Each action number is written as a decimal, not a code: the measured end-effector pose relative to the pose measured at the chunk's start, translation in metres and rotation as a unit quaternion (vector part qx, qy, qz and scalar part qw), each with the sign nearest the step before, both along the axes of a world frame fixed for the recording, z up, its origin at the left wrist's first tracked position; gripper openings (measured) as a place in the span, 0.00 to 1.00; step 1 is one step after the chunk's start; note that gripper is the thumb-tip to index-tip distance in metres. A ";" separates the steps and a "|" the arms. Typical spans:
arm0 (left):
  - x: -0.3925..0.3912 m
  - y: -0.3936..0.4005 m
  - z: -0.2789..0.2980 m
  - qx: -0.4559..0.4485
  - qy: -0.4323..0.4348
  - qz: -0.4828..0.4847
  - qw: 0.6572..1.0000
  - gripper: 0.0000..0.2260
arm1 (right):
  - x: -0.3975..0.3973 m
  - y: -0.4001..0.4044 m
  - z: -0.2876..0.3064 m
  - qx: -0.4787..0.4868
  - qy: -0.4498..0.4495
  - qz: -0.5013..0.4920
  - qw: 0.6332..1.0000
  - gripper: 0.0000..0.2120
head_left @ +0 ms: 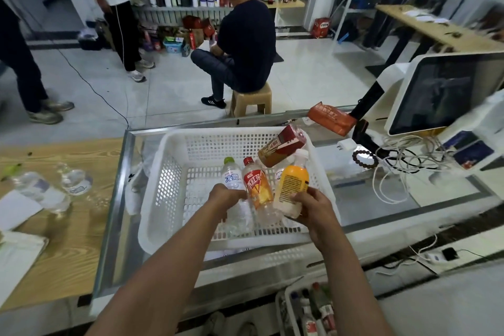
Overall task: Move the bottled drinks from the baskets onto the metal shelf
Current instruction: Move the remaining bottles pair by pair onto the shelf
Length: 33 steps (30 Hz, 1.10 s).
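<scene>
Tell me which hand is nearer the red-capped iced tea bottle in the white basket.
Left. The left hand sits right against the red-capped iced tea bottle, at its lower left side. The right hand grips the orange bottle, just right of it.

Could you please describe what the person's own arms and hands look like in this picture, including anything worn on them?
Both forearms are bare right up to the bottom edge of the picture, with no sleeve in view. The left hand and the right hand wear no gloves, and no watch, bracelet or ring shows on either wrist or on the visible fingers.
</scene>
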<state>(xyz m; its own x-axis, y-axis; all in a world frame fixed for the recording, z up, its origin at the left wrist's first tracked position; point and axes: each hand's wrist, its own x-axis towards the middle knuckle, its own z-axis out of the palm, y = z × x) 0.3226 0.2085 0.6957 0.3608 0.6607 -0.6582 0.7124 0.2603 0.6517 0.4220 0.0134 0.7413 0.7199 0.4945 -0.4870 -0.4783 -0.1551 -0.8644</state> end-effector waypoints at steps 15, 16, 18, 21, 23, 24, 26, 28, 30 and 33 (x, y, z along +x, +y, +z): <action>-0.025 0.014 0.032 -0.021 -0.194 -0.049 0.980 0.18 | -0.022 0.019 0.005 0.161 0.088 -0.069 0.981 0.30; -0.026 0.013 0.034 -0.029 -0.214 -0.048 0.975 0.18 | -0.024 0.019 0.005 0.163 0.086 -0.071 0.980 0.31; -0.027 0.011 0.042 -0.051 -0.253 -0.050 0.965 0.19 | -0.026 0.022 0.005 0.164 0.082 -0.075 0.980 0.30; -0.024 0.004 0.053 -0.075 -0.295 -0.061 0.951 0.21 | -0.027 0.020 0.001 0.170 0.095 -0.102 0.976 0.21; -0.020 -0.001 0.061 -0.084 -0.313 -0.066 0.944 0.19 | -0.029 0.017 0.003 0.193 0.128 -0.121 0.965 0.24; -0.017 -0.003 0.065 -0.089 -0.321 -0.075 0.940 0.17 | -0.029 0.015 0.007 0.203 0.137 -0.123 0.962 0.26; -0.010 -0.009 0.071 -0.103 -0.338 -0.097 0.930 0.16 | -0.030 0.009 0.016 0.211 0.111 -0.111 0.965 0.26; -0.004 -0.016 0.073 -0.136 -0.363 -0.109 0.915 0.16 | -0.033 0.002 0.024 0.206 0.065 -0.114 0.970 0.27; 0.002 -0.025 0.072 -0.193 -0.397 -0.116 0.890 0.17 | -0.038 -0.005 0.031 0.197 0.022 -0.141 0.970 0.29; 0.011 -0.042 0.076 -0.238 -0.419 -0.153 0.863 0.23 | -0.045 -0.020 0.040 0.186 -0.020 -0.203 0.961 0.31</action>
